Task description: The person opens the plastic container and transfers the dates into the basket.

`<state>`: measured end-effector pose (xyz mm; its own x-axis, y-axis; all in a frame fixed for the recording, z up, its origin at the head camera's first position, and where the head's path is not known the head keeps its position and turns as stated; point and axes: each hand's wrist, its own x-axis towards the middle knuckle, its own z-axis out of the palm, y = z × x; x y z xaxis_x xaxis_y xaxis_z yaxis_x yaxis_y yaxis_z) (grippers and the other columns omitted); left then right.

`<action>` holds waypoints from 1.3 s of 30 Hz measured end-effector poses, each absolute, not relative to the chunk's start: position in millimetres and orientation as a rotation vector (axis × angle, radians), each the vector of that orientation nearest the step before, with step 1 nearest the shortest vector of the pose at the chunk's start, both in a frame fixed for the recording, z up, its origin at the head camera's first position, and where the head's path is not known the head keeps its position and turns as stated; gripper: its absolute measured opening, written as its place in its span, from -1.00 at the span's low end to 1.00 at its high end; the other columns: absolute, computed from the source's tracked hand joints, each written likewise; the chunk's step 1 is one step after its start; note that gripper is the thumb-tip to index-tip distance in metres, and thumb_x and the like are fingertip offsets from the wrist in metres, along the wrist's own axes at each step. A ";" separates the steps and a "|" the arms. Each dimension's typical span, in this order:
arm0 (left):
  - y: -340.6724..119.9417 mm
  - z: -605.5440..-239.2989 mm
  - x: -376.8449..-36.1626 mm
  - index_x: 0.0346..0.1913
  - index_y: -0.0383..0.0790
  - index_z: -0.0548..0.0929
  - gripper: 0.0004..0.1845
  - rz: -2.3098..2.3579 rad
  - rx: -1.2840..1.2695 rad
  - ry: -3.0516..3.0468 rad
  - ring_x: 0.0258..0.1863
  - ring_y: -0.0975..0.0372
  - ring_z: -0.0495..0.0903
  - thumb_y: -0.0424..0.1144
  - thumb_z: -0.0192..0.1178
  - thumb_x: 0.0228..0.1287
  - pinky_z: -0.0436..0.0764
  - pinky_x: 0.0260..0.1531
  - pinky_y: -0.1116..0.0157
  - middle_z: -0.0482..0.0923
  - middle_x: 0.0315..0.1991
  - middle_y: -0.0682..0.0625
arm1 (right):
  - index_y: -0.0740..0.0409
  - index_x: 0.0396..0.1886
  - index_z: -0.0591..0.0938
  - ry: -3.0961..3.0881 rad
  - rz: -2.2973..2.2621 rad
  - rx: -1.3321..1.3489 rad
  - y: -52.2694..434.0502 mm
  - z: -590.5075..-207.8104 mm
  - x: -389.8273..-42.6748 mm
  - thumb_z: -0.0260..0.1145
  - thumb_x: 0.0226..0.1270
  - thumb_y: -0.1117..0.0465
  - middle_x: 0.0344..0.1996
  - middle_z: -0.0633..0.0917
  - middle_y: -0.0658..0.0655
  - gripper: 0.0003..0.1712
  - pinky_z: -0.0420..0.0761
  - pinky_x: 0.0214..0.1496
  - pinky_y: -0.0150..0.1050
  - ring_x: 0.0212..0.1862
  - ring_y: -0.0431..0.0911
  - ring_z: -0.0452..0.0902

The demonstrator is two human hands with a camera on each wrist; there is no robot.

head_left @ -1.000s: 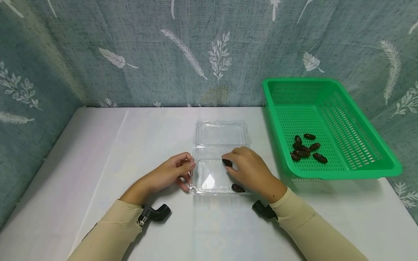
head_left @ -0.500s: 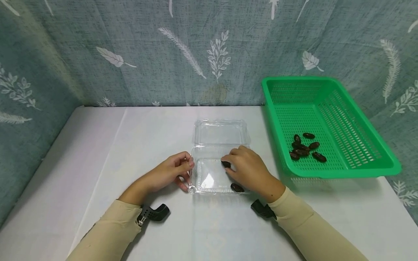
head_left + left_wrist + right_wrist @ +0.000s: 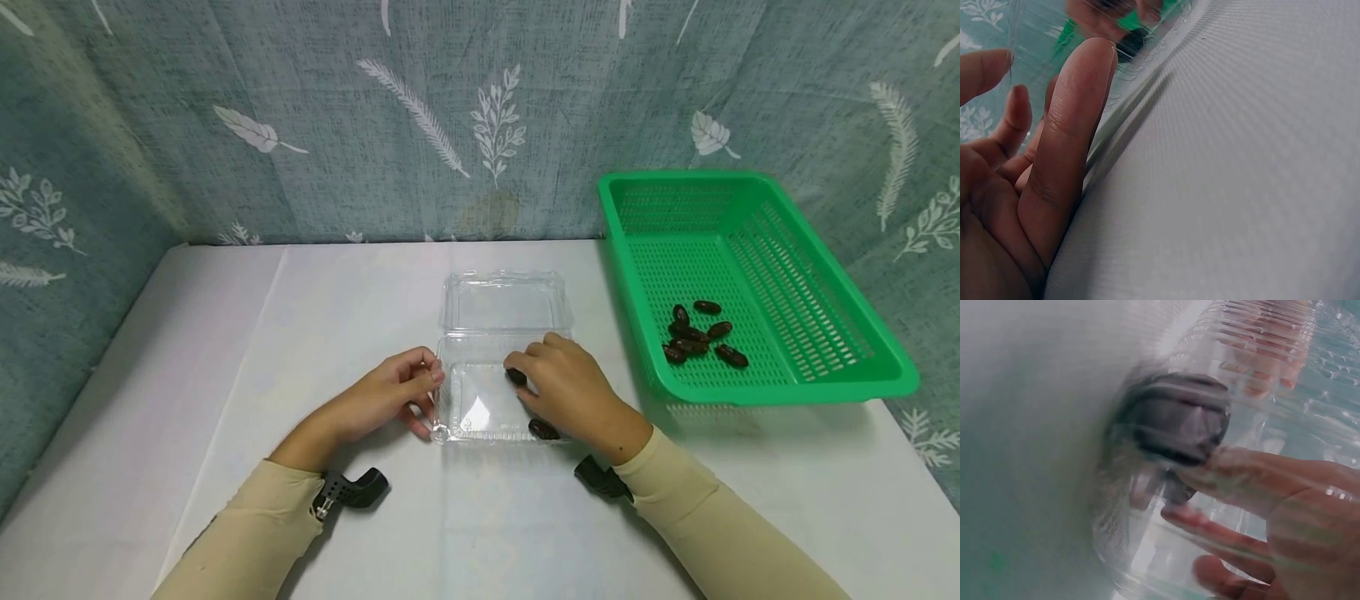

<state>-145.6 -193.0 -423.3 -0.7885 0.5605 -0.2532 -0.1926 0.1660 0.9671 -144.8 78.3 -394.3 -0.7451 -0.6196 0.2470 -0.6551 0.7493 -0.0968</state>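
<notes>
A clear plastic clamshell box (image 3: 480,392) lies with its lid (image 3: 506,302) folded back, away from me. My left hand (image 3: 397,392) holds the box's left rim between thumb and fingers. Over the right half of the tray is my right hand (image 3: 573,387), pinching a dark brown date (image 3: 515,377) low inside it. Another date (image 3: 543,429) rests in the near right corner. Through the blurred clear wall, the right wrist view shows this corner date (image 3: 1182,419) up close, with the pinched date (image 3: 1177,489) partly hidden behind it.
A green perforated basket (image 3: 787,393) stands on the right side of the white-covered table (image 3: 300,300), with several dates (image 3: 688,346) grouped in its near left part. A leaf-patterned curtain (image 3: 337,167) hangs behind the table.
The whole scene shifts slightly in the head view. My right hand and the pinched date have barely moved; the left hand keeps its hold on the rim.
</notes>
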 end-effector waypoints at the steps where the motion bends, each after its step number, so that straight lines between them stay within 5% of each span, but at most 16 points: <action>1: -193.0 -423.2 -145.7 0.00 -0.40 0.33 -0.68 1.681 0.344 1.868 -0.39 0.16 0.61 -0.14 0.01 0.57 0.81 -0.41 0.03 0.45 -0.23 -0.10 | 0.05 -0.19 0.73 -2.749 0.264 1.015 78.1 -394.1 -144.9 0.54 0.11 0.22 -0.39 0.75 0.00 -0.75 0.49 -0.35 -0.29 -0.40 -0.10 0.38; 19: -193.3 -425.0 -145.7 0.01 -0.38 0.34 -0.68 1.674 0.342 1.863 -0.37 0.16 0.62 -0.12 0.01 0.57 0.81 -0.39 0.01 0.45 -0.23 -0.09 | 0.04 -0.20 0.74 -2.721 0.357 1.048 78.3 -394.8 -146.4 0.47 0.15 0.31 -0.39 0.76 -0.01 -0.79 0.53 -0.34 -0.29 -0.41 -0.10 0.44; 28: -193.6 -424.2 -145.8 0.03 -0.39 0.34 -0.66 1.668 0.354 1.872 -0.38 0.16 0.60 -0.11 0.01 0.57 0.81 -0.39 0.01 0.45 -0.21 -0.10 | -0.01 -0.05 0.71 -2.816 0.685 0.976 84.8 -378.4 -143.4 0.39 0.26 0.26 -0.17 0.75 -0.04 -0.74 0.70 -0.09 -0.19 -0.07 -0.11 0.65; 39: -193.1 -426.0 -146.1 0.00 -0.38 0.36 -0.69 1.670 0.347 1.884 -0.37 0.16 0.60 -0.14 0.02 0.57 0.80 -0.38 -0.03 0.43 -0.27 -0.10 | 0.07 -0.05 0.72 -2.435 0.856 1.040 94.6 -350.1 -134.4 0.46 0.17 0.34 -0.23 0.76 -0.03 -0.67 0.57 -0.35 -0.36 -0.33 -0.18 0.49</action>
